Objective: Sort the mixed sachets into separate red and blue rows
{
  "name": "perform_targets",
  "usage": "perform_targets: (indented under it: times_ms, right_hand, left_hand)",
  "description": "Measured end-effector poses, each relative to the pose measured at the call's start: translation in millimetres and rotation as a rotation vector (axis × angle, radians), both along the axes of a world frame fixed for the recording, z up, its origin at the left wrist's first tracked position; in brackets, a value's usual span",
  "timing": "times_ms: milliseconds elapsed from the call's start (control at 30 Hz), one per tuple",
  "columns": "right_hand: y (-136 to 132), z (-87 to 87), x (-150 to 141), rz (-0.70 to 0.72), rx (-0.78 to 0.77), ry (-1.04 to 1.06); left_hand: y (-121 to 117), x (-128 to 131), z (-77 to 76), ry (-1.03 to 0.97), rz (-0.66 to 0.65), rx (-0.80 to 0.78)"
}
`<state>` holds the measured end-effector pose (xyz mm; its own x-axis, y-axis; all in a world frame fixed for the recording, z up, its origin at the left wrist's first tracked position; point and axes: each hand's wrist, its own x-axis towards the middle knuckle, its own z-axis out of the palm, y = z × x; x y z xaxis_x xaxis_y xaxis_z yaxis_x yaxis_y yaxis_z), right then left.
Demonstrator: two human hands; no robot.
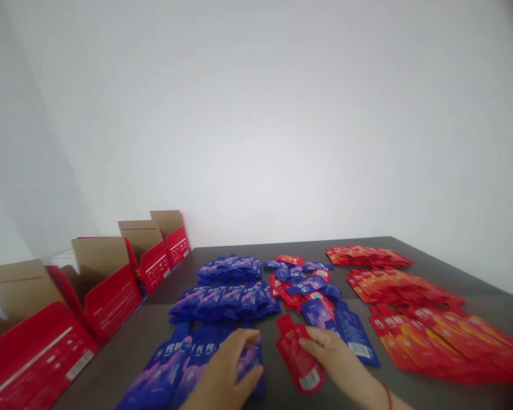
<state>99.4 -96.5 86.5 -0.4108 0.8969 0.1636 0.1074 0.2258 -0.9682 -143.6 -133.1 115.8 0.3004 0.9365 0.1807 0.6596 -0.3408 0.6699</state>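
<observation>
My right hand [325, 350] pinches a red pouch [298, 359] by its right side, with the barcode end toward me. My left hand [233, 367] has thumb and fingers apart and holds nothing. It hovers over the nearest row of blue-purple pouches [166, 364]. Just beyond my right hand lies a mixed heap of red and blue pouches [314, 285]. One blue pouch [357, 333] with a barcode lies right beside that hand.
Open red cardboard boxes [111, 296] stand in a line along the left edge. Two more rows of blue pouches [226, 299] lie behind the nearest one. Overlapping rows of red-orange pouches [436, 336] cover the right side of the dark table [188, 259]. Behind stands a white wall [256, 125].
</observation>
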Motion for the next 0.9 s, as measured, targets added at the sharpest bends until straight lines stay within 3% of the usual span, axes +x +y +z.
perform_targets:
  times_ms: [100,167,400,467,633,700,767,900]
  right_hand:
    - [-4,-3.9,-9,0.063,-0.325,0.340]
    - [-8,-10.0,-10,0.101,-0.434,0.429]
    - [-18,-32.3,17,0.251,-0.463,0.453]
    - [-19,-33.6,29,0.199,-0.454,0.424]
    - [-17,-27.9,49,-0.247,-0.278,0.416]
    - [-17,-26.3,50,-0.360,-0.246,0.487]
    - [-17,-26.1,47,-0.365,-0.268,0.566]
    - [-19,-25.8,42,-0.226,-0.375,0.561]
  left_hand:
    - [12,53,-12.1,-0.300,-0.148,-0.152]
    - [24,78,-19.9,-0.439,-0.134,-0.207]
    - [47,116,-36.1,-0.790,-0.072,-0.306]
    - [48,122,-39.0,-0.895,-0.034,-0.372]
    - [49,140,-39.9,-1.181,0.080,-0.506]
    - [49,147,-36.4,-1.270,0.083,-0.538]
    - [49,154,-32.4,-1.343,0.093,-0.553]
    - [53,161,-32.2,-1.377,0.111,-0.598]
